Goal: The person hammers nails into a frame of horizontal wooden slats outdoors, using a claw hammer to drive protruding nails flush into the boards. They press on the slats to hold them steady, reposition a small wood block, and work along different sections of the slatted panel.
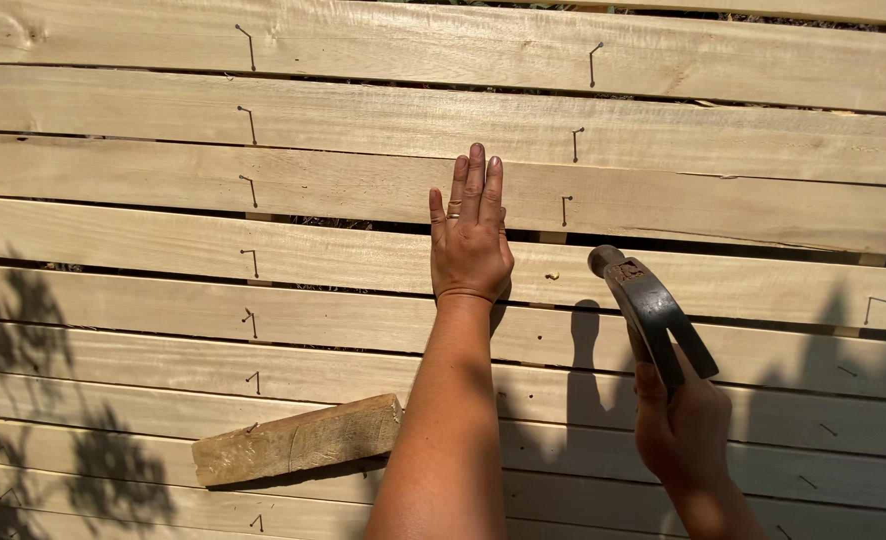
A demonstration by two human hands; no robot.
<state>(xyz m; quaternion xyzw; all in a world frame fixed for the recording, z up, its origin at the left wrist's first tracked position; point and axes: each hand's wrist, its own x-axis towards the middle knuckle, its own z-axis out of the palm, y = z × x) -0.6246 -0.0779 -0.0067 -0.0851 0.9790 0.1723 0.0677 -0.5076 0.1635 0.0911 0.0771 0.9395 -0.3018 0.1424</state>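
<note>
My left hand [470, 240] lies flat, fingers together, pressing on a pale wooden plank [263, 255] in a panel of parallel planks. A ring shows on one finger. My right hand [685, 425] grips the handle of a dark metal claw hammer [648, 305], its head raised just right of the left hand. A small nail head [551, 274] sits in the plank between the left hand and the hammer head.
A short loose wooden block [298, 440] lies on the planks left of my left forearm. Two columns of partly driven, bent nails [251, 188] run down the boards. Gaps separate the planks. Leaf shadows fall at the lower left.
</note>
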